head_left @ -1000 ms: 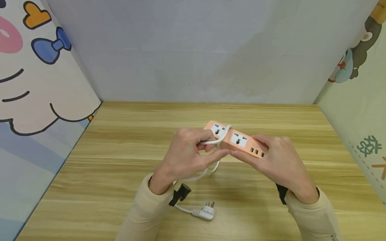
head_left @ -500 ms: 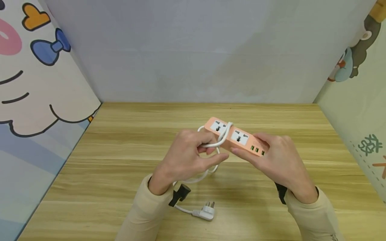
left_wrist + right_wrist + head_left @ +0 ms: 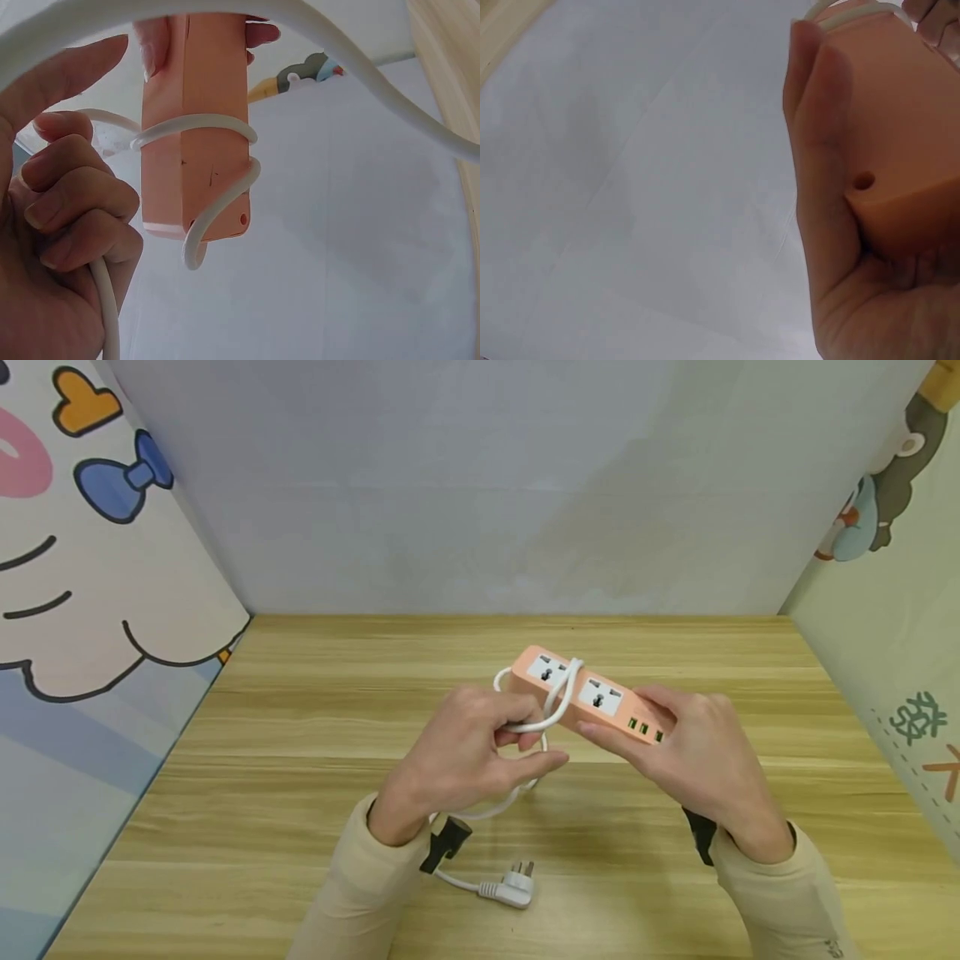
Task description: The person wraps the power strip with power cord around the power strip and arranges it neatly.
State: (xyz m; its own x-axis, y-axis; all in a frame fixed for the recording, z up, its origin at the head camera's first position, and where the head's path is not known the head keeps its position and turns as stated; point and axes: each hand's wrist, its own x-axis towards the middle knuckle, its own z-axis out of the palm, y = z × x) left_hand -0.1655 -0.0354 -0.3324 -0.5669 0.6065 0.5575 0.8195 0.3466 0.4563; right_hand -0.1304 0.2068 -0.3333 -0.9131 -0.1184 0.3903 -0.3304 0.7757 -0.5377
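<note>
An orange power strip (image 3: 567, 708) with white sockets and several USB ports is held above the table, tilted. My right hand (image 3: 693, 752) grips its USB end, thumb along the near side and fingers on the far side. The white power cord (image 3: 558, 714) is wound around the strip's other half, as the left wrist view also shows on its underside (image 3: 214, 169). My left hand (image 3: 468, 747) holds the cord in curled fingers beside the strip, its thumb extended and apart from it. The cord's white plug (image 3: 516, 887) lies on the table near my left sleeve.
The wooden table (image 3: 300, 693) lies beneath both hands. A pale wall (image 3: 480, 493) stands behind it, with cartoon-printed panels at the left (image 3: 97, 568) and right. Black straps (image 3: 447, 843) sit at the wrists. Cord slack hangs below my left hand.
The strip has tilted and shifted slightly up and away, showing more of its left end. A second cord strand now shows across its top. My left thumb has moved away from the right thumb.
</note>
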